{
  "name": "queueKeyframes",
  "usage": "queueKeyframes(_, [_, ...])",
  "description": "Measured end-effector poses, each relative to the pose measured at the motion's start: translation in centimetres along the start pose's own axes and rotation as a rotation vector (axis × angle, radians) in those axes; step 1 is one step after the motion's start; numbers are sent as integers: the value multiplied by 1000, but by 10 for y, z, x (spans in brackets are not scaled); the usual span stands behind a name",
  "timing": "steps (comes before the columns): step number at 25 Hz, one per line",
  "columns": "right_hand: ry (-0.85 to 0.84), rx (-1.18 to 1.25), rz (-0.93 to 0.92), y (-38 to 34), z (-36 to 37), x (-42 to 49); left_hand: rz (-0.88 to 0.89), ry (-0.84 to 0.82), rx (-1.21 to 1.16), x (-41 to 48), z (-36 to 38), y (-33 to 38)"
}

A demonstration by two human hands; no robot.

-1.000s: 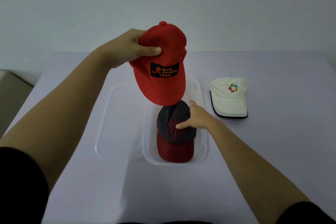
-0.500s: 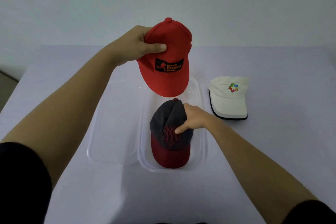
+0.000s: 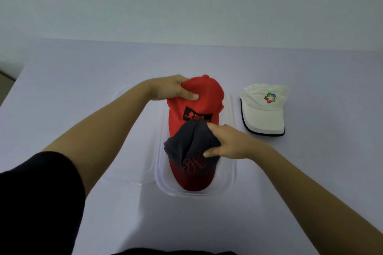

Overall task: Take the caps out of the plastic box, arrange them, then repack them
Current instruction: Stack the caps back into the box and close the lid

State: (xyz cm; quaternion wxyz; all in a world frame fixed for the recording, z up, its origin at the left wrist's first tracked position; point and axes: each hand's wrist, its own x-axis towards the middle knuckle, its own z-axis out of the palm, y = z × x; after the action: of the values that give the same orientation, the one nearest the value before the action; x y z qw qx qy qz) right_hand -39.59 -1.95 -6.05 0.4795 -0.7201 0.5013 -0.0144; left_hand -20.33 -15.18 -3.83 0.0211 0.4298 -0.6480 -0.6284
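A clear plastic box (image 3: 230,180) stands in the middle of the table. In it lies a grey cap with a dark red brim (image 3: 191,155). My right hand (image 3: 230,143) pinches the grey crown and lifts its back. A bright red cap with a black patch (image 3: 199,101) sits low at the far end of the box, its brim tucked under the raised grey crown. My left hand (image 3: 174,90) grips the red cap's crown from the left. A white cap with a coloured logo (image 3: 263,109) lies on the table to the right of the box.
The box's clear lid (image 3: 134,141) lies flat against the box's left side, under my left forearm. The table is covered with a pale lilac cloth (image 3: 83,80); its left edge shows at the far left. A plain wall rises behind.
My left hand has brought the red cap down from above the box into its far end. My right hand has gathered and raised the grey cap's crown over the red brim.
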Motion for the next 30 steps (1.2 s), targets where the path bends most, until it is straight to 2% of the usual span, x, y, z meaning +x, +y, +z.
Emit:
queueKeyframes(4, [-5, 27, 19, 5, -8, 1, -123, -122, -99, 12, 26, -35])
queueKeyframes(7, [-5, 31, 60, 11, -8, 7, -165, -100, -88, 12, 40, -43])
queueKeyframes(9, [30, 56, 94, 16, -7, 10, -158, -10, -43, 12, 42, -45])
queueKeyframes(14, [150, 123, 123, 22, -7, 7, -118, 317, 344, 1, 44, -42])
queueKeyframes(16, [185, 131, 105, 24, -6, 5, -53, 424, 356, -13, 45, -37])
queueKeyframes(18, [172, 103, 90, 24, -3, 3, -44, 365, 337, -29, 46, -38])
queueKeyframes(20, [178, 31, 72, 21, 2, 1, -62, 217, 341, -47, 50, -44])
queueKeyframes(22, [224, -67, 67, 18, 8, 0, -73, 156, 438, -55, 55, -54])
queueKeyframes(26, [303, -324, 143, 18, 19, 6, -60, 352, 643, -51, 69, -67])
queueKeyframes(30, [234, -397, 255, 19, 23, 1, 90, 538, 631, -55, 95, -74])
